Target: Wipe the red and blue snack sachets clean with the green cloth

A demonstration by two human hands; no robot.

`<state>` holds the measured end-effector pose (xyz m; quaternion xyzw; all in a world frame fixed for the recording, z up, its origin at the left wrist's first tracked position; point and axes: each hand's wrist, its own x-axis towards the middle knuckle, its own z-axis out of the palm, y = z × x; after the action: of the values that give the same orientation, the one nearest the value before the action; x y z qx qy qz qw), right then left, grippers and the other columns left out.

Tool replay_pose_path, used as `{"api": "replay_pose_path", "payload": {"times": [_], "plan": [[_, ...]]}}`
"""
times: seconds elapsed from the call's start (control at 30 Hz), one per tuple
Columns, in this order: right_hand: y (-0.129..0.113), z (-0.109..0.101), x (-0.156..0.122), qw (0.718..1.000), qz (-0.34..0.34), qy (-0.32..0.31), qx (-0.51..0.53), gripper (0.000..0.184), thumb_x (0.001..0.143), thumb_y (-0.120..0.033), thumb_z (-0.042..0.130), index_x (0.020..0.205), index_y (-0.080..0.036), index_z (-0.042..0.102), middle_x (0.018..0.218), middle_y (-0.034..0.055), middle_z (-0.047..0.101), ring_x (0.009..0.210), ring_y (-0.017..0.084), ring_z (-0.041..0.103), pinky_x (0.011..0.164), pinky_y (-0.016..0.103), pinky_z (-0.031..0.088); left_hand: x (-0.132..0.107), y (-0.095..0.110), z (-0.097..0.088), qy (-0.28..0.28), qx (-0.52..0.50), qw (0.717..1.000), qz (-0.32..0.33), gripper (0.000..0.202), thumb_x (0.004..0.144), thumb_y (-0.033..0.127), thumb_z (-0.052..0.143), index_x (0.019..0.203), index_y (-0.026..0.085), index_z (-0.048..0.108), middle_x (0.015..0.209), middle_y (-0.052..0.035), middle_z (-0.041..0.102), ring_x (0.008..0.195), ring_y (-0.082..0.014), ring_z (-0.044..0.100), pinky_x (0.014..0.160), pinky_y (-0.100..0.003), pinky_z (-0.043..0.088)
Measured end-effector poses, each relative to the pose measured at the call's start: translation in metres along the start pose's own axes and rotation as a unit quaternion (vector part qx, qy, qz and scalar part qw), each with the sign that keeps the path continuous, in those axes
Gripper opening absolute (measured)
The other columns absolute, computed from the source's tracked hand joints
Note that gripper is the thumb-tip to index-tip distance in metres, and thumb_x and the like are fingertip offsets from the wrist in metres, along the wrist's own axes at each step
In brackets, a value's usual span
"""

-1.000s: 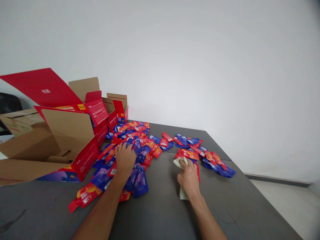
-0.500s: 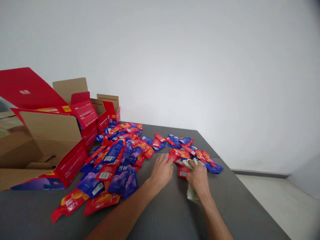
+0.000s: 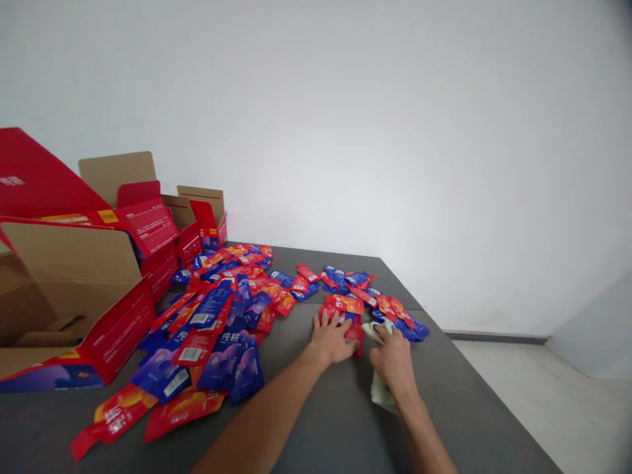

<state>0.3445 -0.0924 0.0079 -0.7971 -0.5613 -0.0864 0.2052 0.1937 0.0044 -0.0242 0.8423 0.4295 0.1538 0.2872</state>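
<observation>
Left hand (image 3: 332, 340) on red packets (image 3: 347, 304) — cloth (image 3: 382, 394) in right hand (image 3: 393, 360).

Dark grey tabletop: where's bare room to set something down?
Bare: between the left forearm and right forearm, then rightward to the edge of the dark grey tabletop. Crowded: beside the open red cardboard boxes, under a large heap of flat red and blue packets, and by the left hand, at a smaller packet heap.
</observation>
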Motion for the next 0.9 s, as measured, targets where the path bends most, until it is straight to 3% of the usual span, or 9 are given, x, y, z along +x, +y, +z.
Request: {"api": "replay_pose_path", "payload": {"times": [0.17,0.37,0.57,0.63,0.73,0.8,0.9], "plan": [[-0.011,0.006,0.002,1.000,-0.023,-0.009,0.009,0.056,0.067,-0.010,0.053,0.120,-0.016,0.070,0.117,0.0155,0.064,0.104,0.028,0.061,0.096,0.037,0.043,-0.025,-0.023,-0.011,0.020,-0.003,1.000,0.001,0.076,0.076,0.070,0.053,0.142,0.032,0.051,0.160,-0.0106,0.029,0.148,-0.0456,0.009,0.112,-0.067,-0.008],[-0.046,0.012,0.003,0.997,-0.058,-0.024,0.037,0.058,0.067,-0.007,0.052,0.121,-0.016,0.070,0.117,0.0155,0.064,0.104,0.027,0.061,0.096,0.036,0.044,-0.076,-0.046,-0.025,0.050,-0.012,0.999,0.005,0.073,0.078,0.068,0.053,0.142,0.033,0.052,0.158,-0.0114,0.033,0.148,-0.0454,0.010,0.113,-0.067,-0.006],[-0.083,0.017,0.009,0.993,-0.095,-0.042,0.060,0.059,0.067,-0.007,0.053,0.122,-0.016,0.070,0.117,0.0145,0.064,0.104,0.027,0.060,0.097,0.035,0.041,-0.123,-0.051,-0.043,0.087,-0.004,0.996,0.033,0.055,0.083,0.062,0.054,0.131,0.035,0.062,0.147,-0.0117,0.049,0.141,-0.0467,0.029,0.112,-0.069,0.003],[-0.091,0.019,0.013,0.991,-0.100,-0.051,0.068,0.060,0.066,-0.007,0.053,0.123,-0.017,0.069,0.122,0.0143,0.062,0.106,0.027,0.059,0.098,0.035,0.040,-0.128,-0.049,-0.053,0.107,0.029,0.993,0.037,0.044,0.088,0.056,0.048,0.118,0.032,0.070,0.134,-0.0111,0.060,0.133,-0.0417,0.040,0.112,-0.066,0.011],[-0.098,0.023,0.018,0.991,-0.091,-0.064,0.072,0.059,0.068,-0.007,0.053,0.124,-0.017,0.068,0.126,0.0145,0.060,0.110,0.027,0.057,0.099,0.035,0.039,-0.122,-0.043,-0.067,0.127,0.095,0.987,0.013,0.037,0.093,0.039,0.043,0.095,0.023,0.076,0.106,-0.0109,0.071,0.114,-0.0315,0.054,0.105,-0.051,0.032],[-0.099,0.028,0.021,0.991,-0.086,-0.074,0.073,0.061,0.069,-0.007,0.052,0.127,-0.017,0.066,0.129,0.0144,0.058,0.113,0.028,0.055,0.100,0.034,0.038,-0.112,-0.040,-0.074,0.147,0.127,0.981,-0.025,0.033,0.091,0.028,0.043,0.090,0.019,0.075,0.099,-0.0120,0.072,0.104,-0.0281,0.058,0.096,-0.043,0.039],[-0.097,0.036,0.023,0.989,-0.087,-0.096,0.077,0.063,0.068,-0.005,0.051,0.129,-0.017,0.065,0.129,0.0141,0.059,0.111,0.027,0.055,0.100,0.034,0.037,-0.096,-0.038,-0.076,0.182,0.167,0.965,-0.085,0.036,0.092,0.024,0.040,0.092,0.014,0.075,0.098,-0.0158,0.072,0.099,-0.0279,0.060,0.091,-0.041,0.041]]}}
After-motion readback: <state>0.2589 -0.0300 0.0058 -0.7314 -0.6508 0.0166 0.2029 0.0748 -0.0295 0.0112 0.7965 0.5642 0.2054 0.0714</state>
